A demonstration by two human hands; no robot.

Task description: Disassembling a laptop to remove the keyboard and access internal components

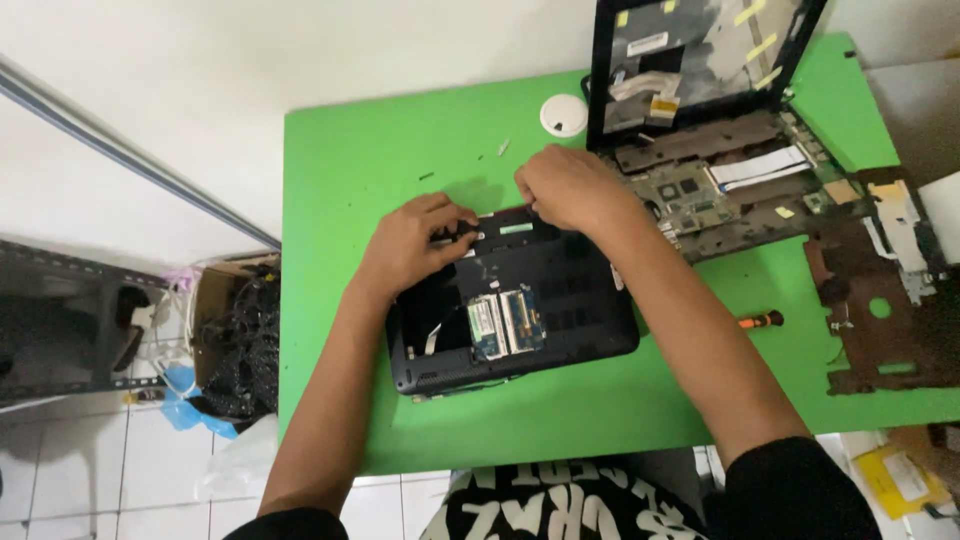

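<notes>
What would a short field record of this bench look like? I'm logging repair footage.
surface: green table
left hand: fingers on the far edge of the black laptop base
right hand: on the same edge, further right
open bay: two memory modules exposed
right of base: stripped laptop, screwdriver
far edge: white round disc

Black short sleeves (bare forearms), white-lettered black trousers.
</notes>
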